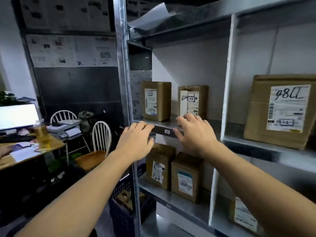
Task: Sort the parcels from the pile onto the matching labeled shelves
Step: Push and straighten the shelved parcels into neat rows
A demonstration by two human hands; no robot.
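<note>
Labeled shelf (164, 124), hands (136, 141) (194, 134) at its edge, parcels (156, 101) (196, 98) just behind

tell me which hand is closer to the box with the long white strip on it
Right. The right hand reaches up just below the box, fingertips overlapping its bottom edge; the left hand rests on the shelf edge, lower left of it.

upper shelf (164, 124): black strip on front edge, white tag (167, 132) marked H. Two brown cardboard parcels stand upright on it, white labels facing out: left parcel (156, 100) near the post, right parcel (193, 100) beside it with a gap. Lower shelf (171, 200): lower-left parcel (159, 168) and lower-right parcel (186, 177), upright, close together. Right bay: big box (280, 110), label boxed 1-2
</note>
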